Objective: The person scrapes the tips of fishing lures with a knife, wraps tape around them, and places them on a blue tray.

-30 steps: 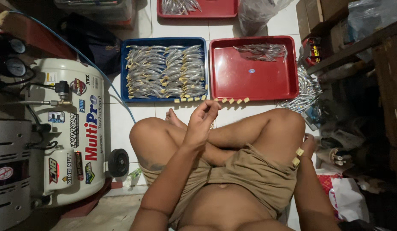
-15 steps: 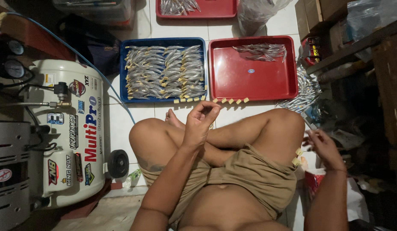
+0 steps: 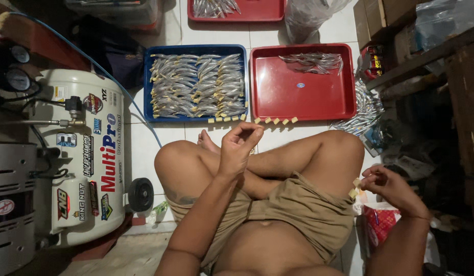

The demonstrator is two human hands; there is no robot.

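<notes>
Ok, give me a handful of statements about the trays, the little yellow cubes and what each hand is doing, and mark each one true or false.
1. The blue tray is packed with rows of small silvery fish. True.
2. The red tray next to it is just as full. False: it has only a small pile of fish near its far edge and is mostly bare.
3. A row of small yellow cubes lies on the floor in front of the two trays. True.
4. The left hand rests flat on the blue tray. False: it is raised above the crossed legs, fingers pinched together.
5. The right hand holds small yellow cubes beside the right thigh. True.
</notes>
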